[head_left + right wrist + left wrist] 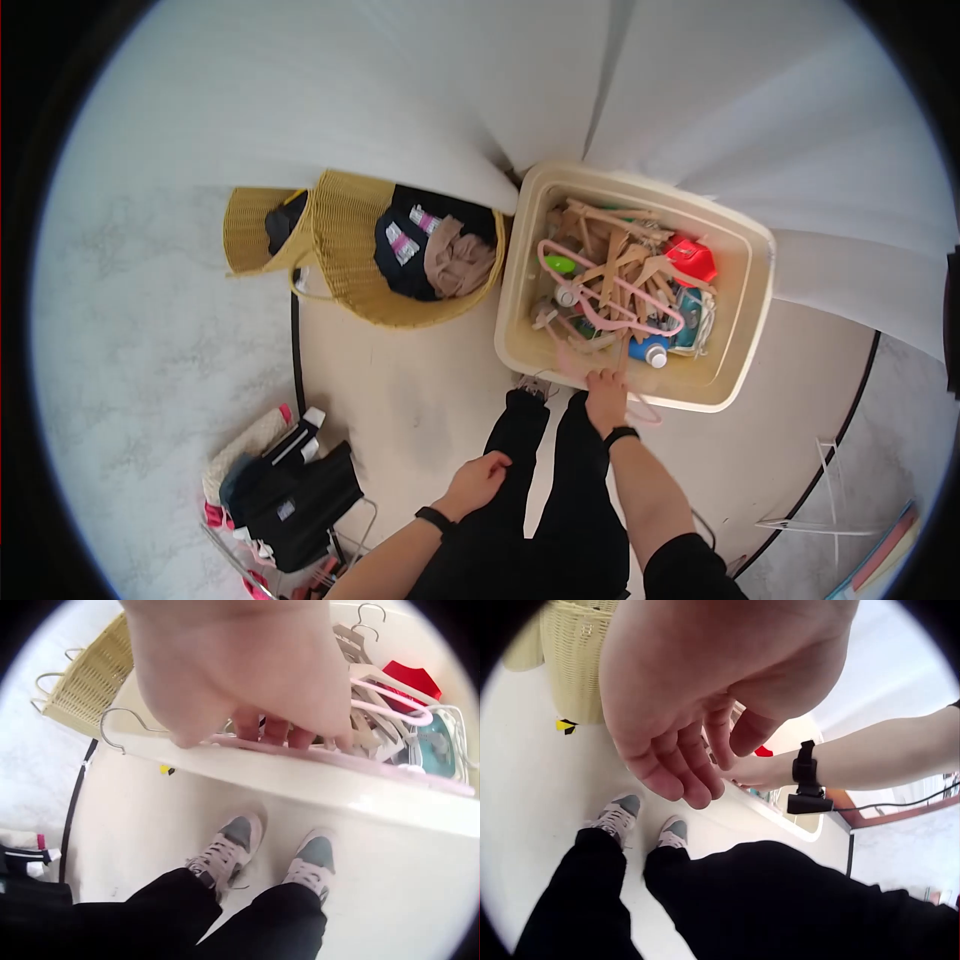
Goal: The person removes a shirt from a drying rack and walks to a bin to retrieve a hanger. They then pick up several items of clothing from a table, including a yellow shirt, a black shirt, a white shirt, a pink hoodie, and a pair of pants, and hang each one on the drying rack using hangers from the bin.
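A cream plastic bin [757, 300] holds wooden hangers [625, 265], a pink hanger [590, 312], a red object [692, 260] and bottles. At the bin's near rim my right hand [606, 402] grips another pink hanger [648, 412]; in the right wrist view, the fingers of my right hand [240, 682] curl over this pink hanger [375, 762] along the rim, its metal hook [112, 727] out to the left. My left hand [478, 484] is held in front of the legs with nothing in it; the left wrist view shows the hand [712, 690] with loosely curled fingers.
Left of the bin lies a wicker basket [350, 250] with dark and beige clothes, a smaller wicker basket [250, 225] beside it. Black clothing [300, 510] hangs on a metal rack at the lower left. A white rack [830, 525] stands at the lower right. White curtains hang behind.
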The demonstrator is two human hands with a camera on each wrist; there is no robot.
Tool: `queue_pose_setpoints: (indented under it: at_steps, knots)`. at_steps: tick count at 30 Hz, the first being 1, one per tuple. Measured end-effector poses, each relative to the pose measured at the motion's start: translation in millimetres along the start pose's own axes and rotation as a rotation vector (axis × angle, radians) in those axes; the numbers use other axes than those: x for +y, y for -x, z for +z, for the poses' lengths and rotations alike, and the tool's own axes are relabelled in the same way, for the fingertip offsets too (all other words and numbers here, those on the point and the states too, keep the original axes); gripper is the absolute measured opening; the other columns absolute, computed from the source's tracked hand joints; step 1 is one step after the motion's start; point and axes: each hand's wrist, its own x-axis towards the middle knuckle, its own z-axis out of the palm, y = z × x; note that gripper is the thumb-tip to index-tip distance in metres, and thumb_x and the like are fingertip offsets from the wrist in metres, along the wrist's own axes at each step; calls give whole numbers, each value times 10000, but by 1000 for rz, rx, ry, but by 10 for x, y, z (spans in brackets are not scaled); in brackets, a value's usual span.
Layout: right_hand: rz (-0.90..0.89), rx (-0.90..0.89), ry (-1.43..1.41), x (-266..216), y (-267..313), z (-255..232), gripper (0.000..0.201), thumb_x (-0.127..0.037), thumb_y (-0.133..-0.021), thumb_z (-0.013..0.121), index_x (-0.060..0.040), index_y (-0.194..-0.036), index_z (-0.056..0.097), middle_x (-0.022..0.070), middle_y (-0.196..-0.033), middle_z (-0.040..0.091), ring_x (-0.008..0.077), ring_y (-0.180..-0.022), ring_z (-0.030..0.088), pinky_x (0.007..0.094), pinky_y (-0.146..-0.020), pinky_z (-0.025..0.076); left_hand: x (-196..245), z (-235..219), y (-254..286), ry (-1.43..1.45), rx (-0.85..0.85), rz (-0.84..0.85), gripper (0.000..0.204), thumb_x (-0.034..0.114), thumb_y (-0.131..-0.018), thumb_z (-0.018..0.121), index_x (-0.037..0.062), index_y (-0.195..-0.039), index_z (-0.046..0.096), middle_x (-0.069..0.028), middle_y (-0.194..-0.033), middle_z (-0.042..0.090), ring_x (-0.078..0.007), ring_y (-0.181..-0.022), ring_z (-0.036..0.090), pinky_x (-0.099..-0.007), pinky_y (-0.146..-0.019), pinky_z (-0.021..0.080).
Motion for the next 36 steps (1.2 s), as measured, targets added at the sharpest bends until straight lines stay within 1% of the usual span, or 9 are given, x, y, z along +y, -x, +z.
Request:
queue_pose_setpoints:
  at_steps: [5, 9, 12, 15, 23, 27, 30, 32, 36]
  knots:
    - [11, 72, -174, -256, 617, -517, 178, -94, -835, 516, -103, -978, 622, 118, -1013, 563, 329, -1044, 540, 458, -818, 483, 364, -473, 275, -194, 224, 206, 362, 111, -833, 593, 94, -1191, 537, -157, -1180, 549, -343, -1081, 551, -401, -916, 468]
    - [164, 64, -295, -304, 1198, -1108, 208, -103, -850, 523, -118, -1040, 605, 114, -1038, 552, 330, -1041, 557, 490, -766, 511, 877, -608, 294, -190, 273, 486, 426, 95, -820, 614, 70, -1233, 508, -140, -1157, 560, -297, -1008, 585, -380, -886, 482]
    - [382, -57, -217, -165, 1529, -1215, 266, -135, -837, 558, -116, -1102, 572, 120, -1100, 541, 336, -1034, 565, 490, -771, 519, 932, -454, 197, -94, 101, 444, 393, 127, -826, 613, 81, -1206, 528, -151, -1155, 560, -333, -1048, 564, -398, -918, 469]
    - [302, 68, -120, 84, 1447, -868, 374, -148, -808, 597, -66, -1166, 524, 154, -1192, 520, 348, -1056, 556, 475, -819, 513, 1021, -323, 59, -28, 62, 304, 367, 122, -827, 606, 62, -1184, 544, -146, -1112, 582, -299, -987, 591, -377, -873, 489]
    - [169, 230, -243, 254, 341, 28, 577, -90, -770, 648, -55, -1298, 419, 182, -1329, 433, 367, -1169, 467, 458, -962, 440, 170, 377, -830, -89, 93, 187, 362, 111, -835, 600, 61, -1188, 534, -155, -1095, 588, -293, -956, 599, -376, -844, 496]
    - [109, 341, -134, 194, -36, -99, 630, -94, -785, 612, -69, -1373, 385, 162, -1402, 392, 356, -1190, 453, 466, -985, 409, 161, 515, -715, 28, 29, 103, 324, 88, -841, 587, 52, -1160, 544, -147, -1034, 607, -275, -872, 621, -363, -790, 508]
    - [113, 251, -128, 259, -383, 9, 572, -102, -787, 632, -102, -1318, 420, 154, -1364, 454, 357, -1198, 458, 481, -969, 407, 93, 367, -660, 42, -77, 116, 259, 115, -868, 551, 66, -1122, 560, -138, -853, 648, -287, -796, 643, -370, -731, 510]
    - [260, -192, 9, 354, -512, 140, 356, -153, -833, 598, -116, -1182, 539, 127, -1135, 626, 343, -1130, 523, 483, -914, 418, 29, 178, -659, -31, -97, 65, 234, 138, -875, 542, 80, -1099, 572, -133, -833, 658, -300, -795, 646, -379, -720, 509]
    - [94, -72, 40, 269, -379, 133, 145, -196, -874, 563, -125, -990, 613, 118, -857, 680, 318, -960, 615, 484, -827, 418, -200, -309, -675, -101, -22, 52, 213, 144, -879, 537, 96, -1081, 586, -129, -830, 662, -303, -788, 648, -389, -707, 508]
